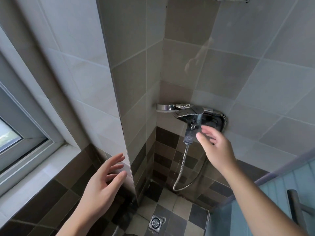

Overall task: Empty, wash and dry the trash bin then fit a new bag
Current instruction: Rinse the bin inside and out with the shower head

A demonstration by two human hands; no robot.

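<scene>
Showing a tiled shower corner from above, with the trash bin lying outside the view, so its place cannot be told. The right hand (215, 147) is reaching up at about 2 o'clock from the view's centre, its grip spread, fingers straight and parted, holding nothing; the fingertips are sitting just beside the spout of the chrome mixer tap (192, 120), and whether they are touching it cannot be told. The left hand (104, 183) is hovering at about 8 o'clock, its grip likewise spread with relaxed fingers, holding nothing, near the projecting tiled wall edge (126, 147); contact with the tile cannot be told. The tap is sitting on the grey wall at 1 o'clock, lever pointing toward 9 o'clock. A shower head (164, 108) is resting in a holder just at 9 o'clock of the tap. A ribbed metal hose (181, 166) is hanging from the spout's lower end and looping toward 6 o'clock above the checkered floor (177, 206). A square floor drain (155, 222) is lying at 6 o'clock. A window frame (25, 133) is occupying the 9 o'clock edge, with a pale sill below it. A blue-tinted glass panel (272, 193) is standing at 4 o'clock.
</scene>
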